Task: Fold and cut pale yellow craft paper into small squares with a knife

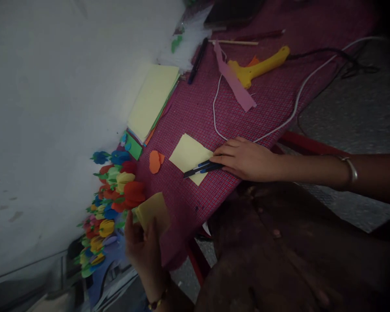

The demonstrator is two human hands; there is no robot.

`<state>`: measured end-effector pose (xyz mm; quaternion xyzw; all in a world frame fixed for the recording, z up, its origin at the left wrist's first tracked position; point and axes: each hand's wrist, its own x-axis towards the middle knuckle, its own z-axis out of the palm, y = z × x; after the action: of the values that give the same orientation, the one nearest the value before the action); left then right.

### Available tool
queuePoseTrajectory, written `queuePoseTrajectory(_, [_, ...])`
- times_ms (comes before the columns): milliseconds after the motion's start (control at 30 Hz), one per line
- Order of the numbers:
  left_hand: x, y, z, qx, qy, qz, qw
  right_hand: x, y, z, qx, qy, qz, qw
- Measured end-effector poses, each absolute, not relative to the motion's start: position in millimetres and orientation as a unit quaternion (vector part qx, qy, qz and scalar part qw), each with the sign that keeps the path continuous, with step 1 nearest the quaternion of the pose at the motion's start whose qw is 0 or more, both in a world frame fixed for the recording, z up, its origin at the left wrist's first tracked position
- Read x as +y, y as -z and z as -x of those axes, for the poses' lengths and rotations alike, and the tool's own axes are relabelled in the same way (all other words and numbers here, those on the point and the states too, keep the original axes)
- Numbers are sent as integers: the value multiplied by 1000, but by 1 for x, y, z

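Note:
My left hand (146, 247) is closed on a small folded piece of pale yellow paper (155, 212), held up off the near left part of the table. My right hand (248, 160) rests at the table's edge, its fingers closed over a black and blue utility knife (199, 167). The knife lies across a pale yellow paper square (188, 151), covering part of it. Between the square and the paper flowers sit small orange paper cutouts (155, 162).
A stack of coloured paper (154, 99) lies by the wall. Paper flowers (117, 186) crowd the left side. A yellow glue gun (263, 65), a pink paper strip (235, 84) and a black pen (198, 60) lie farther off. A white cord (292, 115) crosses the table.

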<state>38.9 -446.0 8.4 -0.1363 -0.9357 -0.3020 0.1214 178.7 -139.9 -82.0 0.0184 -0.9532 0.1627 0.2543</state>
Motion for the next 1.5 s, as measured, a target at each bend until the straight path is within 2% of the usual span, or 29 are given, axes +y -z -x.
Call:
queuePoseTrajectory(67, [-441,-14,-36,-939,227,195,170,-140,82,-179,-953,-164,-20,254])
queuePoseTrajectory(167, [-435,-18,-28,-932,158,268,186,-139,83,-178,-953,-168,-20,252])
queuePoseTrajectory(433, [-428,-17,-6,-911,119,358,168,-140,84,-180,-935,-248,-10,255])
queuePoseTrajectory(567, [-420,-20,9,-905,90,396,129,-124,63,-175,-919,-296,29,258])
queuePoseTrajectory(733, [-392,-18,37,-861,145,484,52,-88,32,-125,-947,-229,66,215])
queuePoseTrajectory(867, [-374,-7,57,-844,189,502,0,-61,36,-70,-963,-179,83,185])
queuePoseTrajectory(1133, [-374,4,65,-836,196,512,-35,-39,63,-35,-977,-133,78,147])
queuePoseTrajectory(1300, [-381,13,68,-832,228,505,-14,-51,53,-43,-976,-109,90,165])
queuePoseTrajectory(1400, [-391,20,71,-841,226,490,48,-81,37,-46,-974,-157,4,166])
queuePoseTrajectory(1500, [-402,25,71,-860,212,460,60,-117,29,-40,-951,-276,-90,108])
